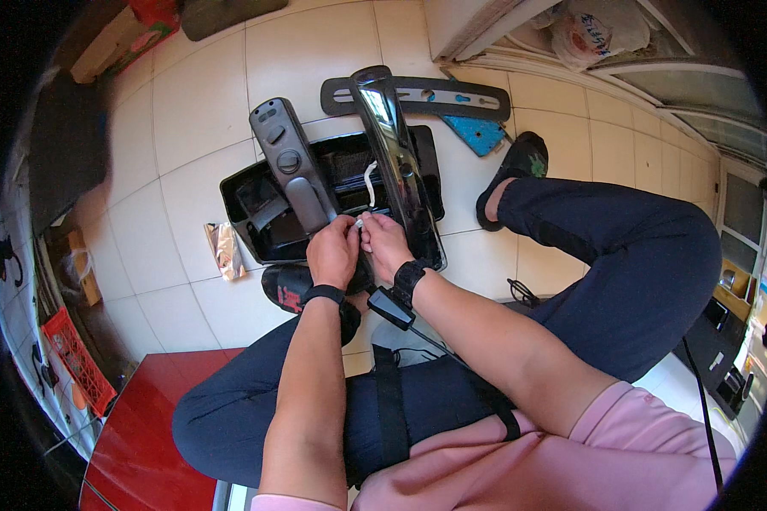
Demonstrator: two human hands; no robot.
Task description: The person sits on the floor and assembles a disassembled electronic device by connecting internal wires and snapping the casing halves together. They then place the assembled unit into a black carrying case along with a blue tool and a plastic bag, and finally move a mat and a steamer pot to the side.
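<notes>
My left hand point(333, 253) and my right hand point(386, 245) meet in front of me, fingertips pinched together around a small white connector point(359, 224). A white cable point(370, 184) curves up from near my fingers beside a long glossy black lock panel point(394, 140). Left of it lies a grey door lock panel point(286, 153) with knobs, its lower end close to my left hand. Both panels rest over a black open tray point(249, 245) on the floor. How the cable joins the connector is hidden by my fingers.
Beyond the tray lie a long slotted black plate point(456, 96) and a blue perforated piece point(475, 134). A crumpled shiny packet point(225, 252) sits left of the tray. My slippered feet flank it. A red crate point(77, 358) and red surface point(158, 426) are at left, a glazed cabinet point(699, 92) at right.
</notes>
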